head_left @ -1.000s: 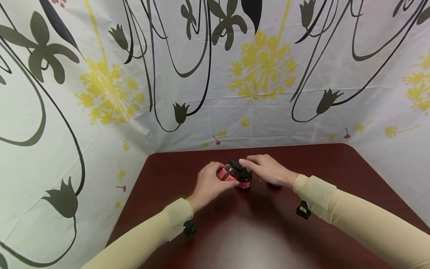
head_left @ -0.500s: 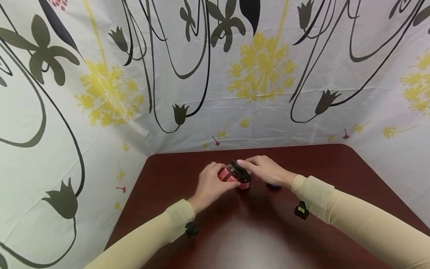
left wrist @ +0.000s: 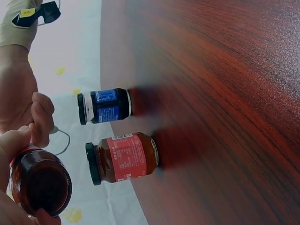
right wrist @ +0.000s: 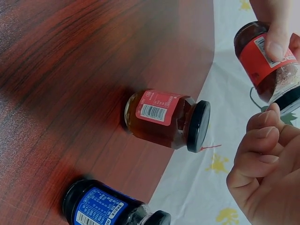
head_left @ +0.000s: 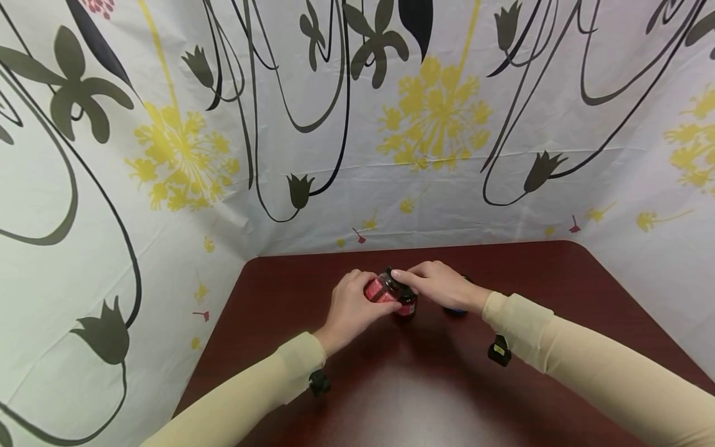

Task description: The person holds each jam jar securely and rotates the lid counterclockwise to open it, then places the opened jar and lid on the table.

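Observation:
My left hand (head_left: 349, 309) grips a glass jar (right wrist: 262, 63) with a red label and dark contents, raised off the table and tilted. Its black lid (right wrist: 289, 99) faces my right hand (head_left: 447, 287). The right thumb lies over the lid in the head view, and the curled fingertips (right wrist: 272, 111) meet the lid's edge in the right wrist view. Below the held jar, a second red-labelled jar (left wrist: 126, 157) with a black lid stands upright on the table. Next to it is a dark jar (left wrist: 107, 106) with a blue label, partly hidden by my right hand in the head view.
The dark red wooden table (head_left: 301, 273) has rounded back corners. A white curtain (head_left: 313, 143) with printed flowers hangs behind it and along both sides. Small black wrist cameras sit under both sleeves.
My right hand has shifted slightly left, its thumb now farther over the lid of the held jar. My left hand has kept its grip, moving only a little to the right.

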The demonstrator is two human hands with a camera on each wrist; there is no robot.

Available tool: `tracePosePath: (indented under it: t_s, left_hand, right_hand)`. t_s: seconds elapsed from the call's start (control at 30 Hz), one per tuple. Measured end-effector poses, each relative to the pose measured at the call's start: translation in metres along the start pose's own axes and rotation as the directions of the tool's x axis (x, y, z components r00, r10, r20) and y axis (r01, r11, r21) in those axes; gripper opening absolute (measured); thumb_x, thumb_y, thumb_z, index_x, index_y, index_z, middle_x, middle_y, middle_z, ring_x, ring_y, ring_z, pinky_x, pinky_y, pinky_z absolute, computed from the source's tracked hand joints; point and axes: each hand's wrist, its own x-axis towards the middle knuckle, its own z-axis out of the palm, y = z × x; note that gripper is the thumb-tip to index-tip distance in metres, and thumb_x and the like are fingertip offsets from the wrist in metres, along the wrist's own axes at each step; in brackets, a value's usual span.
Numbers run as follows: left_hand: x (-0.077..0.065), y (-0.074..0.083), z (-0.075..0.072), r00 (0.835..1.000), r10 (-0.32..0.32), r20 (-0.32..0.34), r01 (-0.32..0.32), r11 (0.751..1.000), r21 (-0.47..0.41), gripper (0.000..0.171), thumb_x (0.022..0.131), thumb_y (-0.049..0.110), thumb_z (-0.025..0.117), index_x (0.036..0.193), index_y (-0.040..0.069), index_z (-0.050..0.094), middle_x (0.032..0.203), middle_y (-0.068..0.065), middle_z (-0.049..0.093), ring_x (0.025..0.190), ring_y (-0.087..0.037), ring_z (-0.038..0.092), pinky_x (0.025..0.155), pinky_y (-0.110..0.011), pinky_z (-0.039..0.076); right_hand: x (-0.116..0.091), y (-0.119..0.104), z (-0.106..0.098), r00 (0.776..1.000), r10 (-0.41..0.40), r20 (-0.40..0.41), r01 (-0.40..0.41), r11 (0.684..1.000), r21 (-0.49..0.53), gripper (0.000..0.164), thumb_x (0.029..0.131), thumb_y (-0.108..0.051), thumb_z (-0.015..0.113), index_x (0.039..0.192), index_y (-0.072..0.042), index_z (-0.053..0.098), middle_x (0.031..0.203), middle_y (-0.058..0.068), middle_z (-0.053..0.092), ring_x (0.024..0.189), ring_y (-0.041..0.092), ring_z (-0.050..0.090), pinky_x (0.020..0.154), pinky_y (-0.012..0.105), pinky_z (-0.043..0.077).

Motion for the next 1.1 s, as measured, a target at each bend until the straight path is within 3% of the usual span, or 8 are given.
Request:
tracePosePath:
  t_s: [0.17, 0.43, 0.67, 0.8, 0.97, 1.1]
  left_hand:
    - [-0.0005, 0.0013, 0.0008, 1.000, 0.003, 0.000, -0.003, 1.000, 0.004, 0.057, 0.071, 0.057, 0.086, 0.108, 0.018, 0.067, 0.091, 0.009, 0.055, 0.083, -0.009, 0.051, 0.063, -0.026, 0.048]
    - [-0.0014, 0.0032, 0.0002, 1.000, 0.010, -0.004, -0.010, 1.000, -0.009, 0.055, 0.071, 0.050, 0.090, 0.109, 0.017, 0.067, 0.092, 0.009, 0.055, 0.084, -0.009, 0.051, 0.063, -0.026, 0.049]
    - [-0.0010, 0.0054, 0.0004, 1.000, 0.018, -0.013, -0.019, 1.000, -0.012, 0.058, 0.071, 0.054, 0.088, 0.110, 0.017, 0.066, 0.093, 0.009, 0.055, 0.085, -0.008, 0.051, 0.064, -0.025, 0.049]
    - [-0.0017, 0.0060, 0.0008, 1.000, 0.019, -0.016, -0.020, 1.000, -0.018, 0.059, 0.071, 0.057, 0.087, 0.110, 0.018, 0.066, 0.093, 0.009, 0.055, 0.085, -0.008, 0.051, 0.064, -0.025, 0.050]
    - [-0.0017, 0.0066, 0.0021, 1.000, 0.016, -0.021, -0.016, 1.000, -0.014, 0.059, 0.071, 0.057, 0.087, 0.110, 0.017, 0.066, 0.093, 0.009, 0.055, 0.085, -0.008, 0.051, 0.064, -0.025, 0.050]
    - [-0.0012, 0.0075, 0.0028, 0.999, 0.018, -0.026, -0.018, 1.000, -0.004, 0.058, 0.072, 0.056, 0.087, 0.109, 0.017, 0.066, 0.093, 0.009, 0.056, 0.085, -0.008, 0.052, 0.065, -0.025, 0.050]
  right_hand:
    - [-0.0001, -0.0013, 0.0012, 1.000, 0.019, 0.014, -0.020, 1.000, 0.017, 0.074, 0.092, -0.080, 0.036, 0.087, -0.016, 0.073, 0.065, -0.001, 0.052, 0.058, 0.016, 0.042, 0.059, 0.036, 0.036]
    - [0.0002, -0.0052, 0.0029, 0.998, 0.068, 0.018, -0.069, 0.994, 0.084, 0.078, 0.091, -0.081, 0.035, 0.071, -0.012, 0.065, 0.057, -0.001, 0.042, 0.052, 0.017, 0.035, 0.056, 0.035, 0.035]
    - [0.0029, -0.0055, 0.0039, 0.995, 0.095, 0.002, -0.094, 0.987, 0.132, 0.077, 0.091, -0.081, 0.037, 0.067, -0.011, 0.059, 0.055, -0.002, 0.037, 0.049, 0.017, 0.033, 0.053, 0.034, 0.034]
    - [0.0027, -0.0051, 0.0044, 0.994, 0.111, 0.012, -0.112, 0.980, 0.165, 0.076, 0.090, -0.080, 0.039, 0.070, -0.012, 0.065, 0.054, -0.002, 0.035, 0.047, 0.018, 0.036, 0.050, 0.034, 0.036]
    - [0.0017, -0.0055, 0.0045, 0.991, 0.131, 0.008, -0.130, 0.978, 0.163, 0.074, 0.088, -0.082, 0.042, 0.076, -0.016, 0.073, 0.054, -0.001, 0.038, 0.048, 0.018, 0.039, 0.050, 0.033, 0.037]
    - [0.0017, -0.0063, 0.0036, 0.992, 0.124, -0.010, -0.121, 0.983, 0.139, 0.070, 0.087, -0.083, 0.043, 0.078, -0.022, 0.077, 0.060, -0.002, 0.055, 0.059, 0.017, 0.049, 0.059, 0.035, 0.042]
